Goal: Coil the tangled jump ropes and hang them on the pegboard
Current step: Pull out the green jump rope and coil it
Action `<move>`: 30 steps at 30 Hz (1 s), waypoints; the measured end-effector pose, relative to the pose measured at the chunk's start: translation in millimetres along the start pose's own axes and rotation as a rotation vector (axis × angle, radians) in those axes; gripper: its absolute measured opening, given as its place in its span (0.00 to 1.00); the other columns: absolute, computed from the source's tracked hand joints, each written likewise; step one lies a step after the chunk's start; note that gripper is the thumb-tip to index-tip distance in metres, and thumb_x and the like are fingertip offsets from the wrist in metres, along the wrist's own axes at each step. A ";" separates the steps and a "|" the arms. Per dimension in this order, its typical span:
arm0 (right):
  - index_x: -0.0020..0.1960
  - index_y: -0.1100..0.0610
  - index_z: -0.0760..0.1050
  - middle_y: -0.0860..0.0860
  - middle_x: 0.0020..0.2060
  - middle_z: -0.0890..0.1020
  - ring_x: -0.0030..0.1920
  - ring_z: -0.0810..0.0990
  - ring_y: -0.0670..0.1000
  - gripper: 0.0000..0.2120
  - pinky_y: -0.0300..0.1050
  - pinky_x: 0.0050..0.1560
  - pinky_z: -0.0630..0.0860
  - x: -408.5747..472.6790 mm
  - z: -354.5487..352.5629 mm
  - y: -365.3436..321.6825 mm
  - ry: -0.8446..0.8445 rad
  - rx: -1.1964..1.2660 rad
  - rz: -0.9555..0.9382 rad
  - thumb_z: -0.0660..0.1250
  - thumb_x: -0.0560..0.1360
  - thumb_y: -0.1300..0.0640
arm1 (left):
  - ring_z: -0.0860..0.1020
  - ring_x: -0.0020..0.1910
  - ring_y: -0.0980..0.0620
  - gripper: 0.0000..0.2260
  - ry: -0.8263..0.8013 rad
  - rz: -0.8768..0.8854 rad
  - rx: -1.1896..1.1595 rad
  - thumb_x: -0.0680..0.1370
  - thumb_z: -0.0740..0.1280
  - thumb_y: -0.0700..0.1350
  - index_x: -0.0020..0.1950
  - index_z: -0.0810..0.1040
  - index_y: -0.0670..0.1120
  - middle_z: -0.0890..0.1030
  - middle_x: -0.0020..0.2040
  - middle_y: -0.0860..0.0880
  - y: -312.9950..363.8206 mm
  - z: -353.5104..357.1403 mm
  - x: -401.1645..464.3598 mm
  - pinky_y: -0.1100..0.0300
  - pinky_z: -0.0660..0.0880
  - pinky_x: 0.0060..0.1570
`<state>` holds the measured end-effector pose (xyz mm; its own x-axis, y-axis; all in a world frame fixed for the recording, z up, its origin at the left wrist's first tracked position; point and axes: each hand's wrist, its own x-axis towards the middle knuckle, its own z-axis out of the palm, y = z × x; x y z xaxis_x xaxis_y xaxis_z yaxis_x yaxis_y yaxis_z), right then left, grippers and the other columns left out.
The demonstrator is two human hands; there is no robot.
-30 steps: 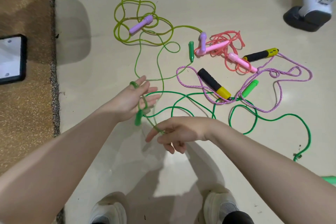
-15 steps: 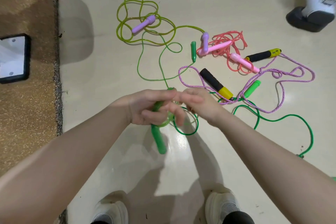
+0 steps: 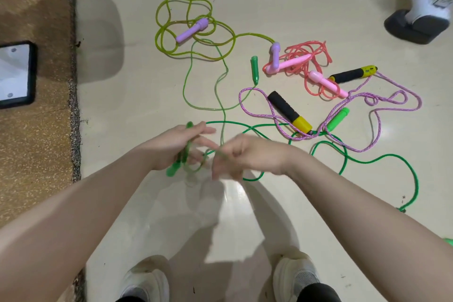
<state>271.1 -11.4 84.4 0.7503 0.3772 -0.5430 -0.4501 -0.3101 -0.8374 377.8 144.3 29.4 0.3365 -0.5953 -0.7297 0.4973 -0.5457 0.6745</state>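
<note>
Yellow handle end (image 3: 367,71) bears small dark writing, too blurred to read.

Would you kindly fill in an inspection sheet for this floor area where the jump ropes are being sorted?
Surface: pale floor, scuffed.
Job's things: translucent green rope partly looped over left hand; yellow-green rope, pink rope, purple braided rope, dark green rope tangled on the floor.
Clutter: nothing seen.
Grippers: left hand holds green handle and loops; right hand blurred, at the rope.
Cables: nothing seen.
Surroundings: brown carpet, tablet, dark base.
</note>
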 end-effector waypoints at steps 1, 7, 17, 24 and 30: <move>0.42 0.60 0.81 0.45 0.31 0.78 0.29 0.71 0.41 0.05 0.34 0.33 0.69 0.8 -7.1 2.0 0.202 0.082 -0.053 0.67 0.74 0.60 | 0.70 0.28 0.50 0.25 -0.090 -0.050 0.073 0.80 0.50 0.60 0.55 0.82 0.49 0.83 0.39 0.49 2.1 3.3 -3.3 0.58 0.66 0.31; 0.35 0.56 0.75 0.48 0.27 0.68 0.28 0.65 0.45 0.09 0.36 0.32 0.64 9.7 -38.5 32.6 0.929 0.291 -0.092 0.69 0.74 0.58 | 0.56 0.24 0.50 0.32 -0.572 0.023 0.089 0.73 0.50 0.66 0.50 0.84 0.45 0.72 0.21 0.51 25.2 32.6 -8.9 0.64 0.62 0.28; 0.64 0.55 0.68 0.51 0.31 0.78 0.22 0.74 0.50 0.14 0.39 0.29 0.72 20.9 18.1 38.5 0.164 -0.214 0.173 0.56 0.80 0.53 | 0.74 0.30 0.57 0.15 0.148 0.361 -0.424 0.81 0.56 0.36 0.67 0.69 0.39 0.79 0.35 0.52 32.6 32.4 12.5 0.64 0.63 0.35; 0.58 0.54 0.77 0.45 0.25 0.73 0.27 0.73 0.46 0.12 0.35 0.32 0.72 6.6 0.3 -9.6 -0.094 -0.274 0.053 0.67 0.75 0.58 | 0.79 0.43 0.54 0.14 0.328 0.238 -0.030 0.81 0.56 0.36 0.66 0.69 0.39 0.79 0.46 0.47 7.4 5.1 18.1 0.60 0.77 0.42; 0.40 0.61 0.80 0.51 0.31 0.75 0.31 0.68 0.44 0.06 0.37 0.36 0.67 4.0 -28.0 -5.2 0.617 0.088 -0.229 0.67 0.75 0.62 | 0.75 0.25 0.54 0.17 0.055 0.157 0.136 0.76 0.52 0.31 0.49 0.80 0.42 0.76 0.30 0.48 17.2 24.7 0.6 0.62 0.73 0.49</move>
<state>290.0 -32.7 88.3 0.9597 -0.1518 -0.2366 -0.2642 -0.1994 -0.9436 366.8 120.0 43.4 0.4467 -0.6480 -0.6169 0.3236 -0.5257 0.7867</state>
